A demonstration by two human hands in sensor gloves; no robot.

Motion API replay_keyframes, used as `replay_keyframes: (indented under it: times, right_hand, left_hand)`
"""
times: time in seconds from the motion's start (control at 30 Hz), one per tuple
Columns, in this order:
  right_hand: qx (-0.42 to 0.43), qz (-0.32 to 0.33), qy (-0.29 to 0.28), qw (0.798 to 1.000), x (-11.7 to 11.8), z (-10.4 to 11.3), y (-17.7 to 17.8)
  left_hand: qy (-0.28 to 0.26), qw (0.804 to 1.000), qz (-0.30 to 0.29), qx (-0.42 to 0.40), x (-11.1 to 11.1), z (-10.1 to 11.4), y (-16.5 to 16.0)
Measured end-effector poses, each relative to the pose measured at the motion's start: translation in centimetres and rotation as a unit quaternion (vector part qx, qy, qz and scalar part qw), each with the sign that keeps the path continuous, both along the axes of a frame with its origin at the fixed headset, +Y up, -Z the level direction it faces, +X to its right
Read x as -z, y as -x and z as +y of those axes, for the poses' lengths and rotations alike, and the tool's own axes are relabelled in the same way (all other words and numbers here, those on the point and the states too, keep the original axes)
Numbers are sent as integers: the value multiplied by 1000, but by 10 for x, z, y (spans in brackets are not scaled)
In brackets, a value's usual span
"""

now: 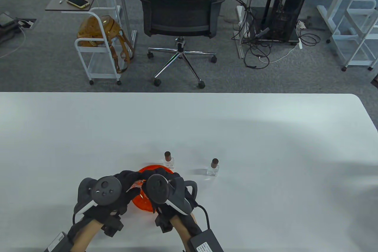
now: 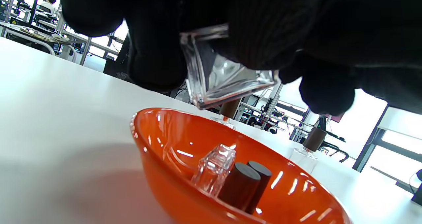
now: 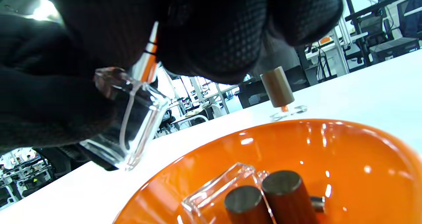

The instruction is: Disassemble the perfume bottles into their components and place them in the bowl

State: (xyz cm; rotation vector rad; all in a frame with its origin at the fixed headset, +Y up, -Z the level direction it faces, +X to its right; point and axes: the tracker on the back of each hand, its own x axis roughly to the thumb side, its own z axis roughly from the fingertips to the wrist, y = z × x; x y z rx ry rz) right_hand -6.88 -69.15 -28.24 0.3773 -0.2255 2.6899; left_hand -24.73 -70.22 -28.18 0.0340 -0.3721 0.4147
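Orange bowl (image 1: 141,201) holds one clear bottle (image 2: 214,168), two brown caps (image 3: 263,197). Both hands (image 1: 138,188) clamp a third glass bottle (image 2: 221,72) above it. Two capped bottles (image 1: 169,159) stand beyond. No legible labels.

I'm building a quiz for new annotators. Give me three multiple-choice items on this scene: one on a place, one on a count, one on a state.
1. Where is the bowl?
A. Under the hands
B. At the table's far edge
C. On the chair

2. How many capped bottles stand on the table?
A. None
B. Two
C. Four

3. The glass bottle over the bowl is:
A. Lying in the bowl
B. Standing on the table
C. Held up in gloved fingers

Answers: 1 A, the table view shows it beneath both hands. 2 B, one behind the bowl, one to its right. 3 C, both wrist views show fingers round it above the bowl.
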Motion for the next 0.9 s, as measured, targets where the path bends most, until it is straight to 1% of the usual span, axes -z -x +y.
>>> replay_keyframes:
  times: [0.1,0.2,0.27,0.37,0.57,0.6,0.67,0.73,0.83,0.9]
  right_hand:
    - [-5,-4,-13,1000,0,0,0]
    - [-8,8,1,1000,0,-1,1]
    - [-8,9,3,1000,0,0,1]
    - [-13,-1,-18,1000,-1,1,1]
    - [-14,10,-3,1000,-1,0,1]
    - [-14,10,-4,1000,-1,0,1]
    - [-24,2,-25,999,-2,1,2]
    - [-32,4,-28,999,-3,0,4]
    - [-32,13,-13,999,-2,-1,4]
    - [-28,12,-12,999,-2,-1,4]
  left_hand:
    - [3,1000,-8,5,-1,0,-1]
    - [-8,1000,-7,8,-1,0,-3]
    - [-2,1000,-6,4,0,-1,-2]
    - [0,1000,-10,10,-1,-1,-2]
    - [-9,1000,-9,6,-1,0,-3]
    - [-5,1000,-7,3,0,0,-2]
    - [-1,1000,-7,-2,0,0,-1]
    - [0,1000,-14,7,-1,-1,-3]
    - [-6,1000,-4,14,-1,-1,-3]
    - [-2,1000,-5,3,0,-1,-2]
